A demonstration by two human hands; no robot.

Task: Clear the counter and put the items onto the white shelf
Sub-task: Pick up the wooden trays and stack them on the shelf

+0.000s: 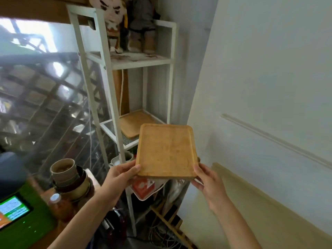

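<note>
I hold a wooden board point(166, 150) flat in front of the white shelf point(107, 72). My left hand point(119, 177) grips its near left corner and my right hand point(206, 180) grips its near right corner. A second edge shows under the board's right side, so it may be two stacked boards. Another wooden board point(132, 124) lies on the middle tier of the shelf, just beyond the one I hold. The top tier point(143, 59) carries two figurines.
A counter at the lower left holds stacked brown pots point(66, 172), a bottle point(55, 200) and a green device with a screen point(16, 212). A red and white bag point(145, 187) sits lower in the shelf. Cables and a wooden rack point(170, 225) lie on the floor. A pale wall point(260, 87) is right.
</note>
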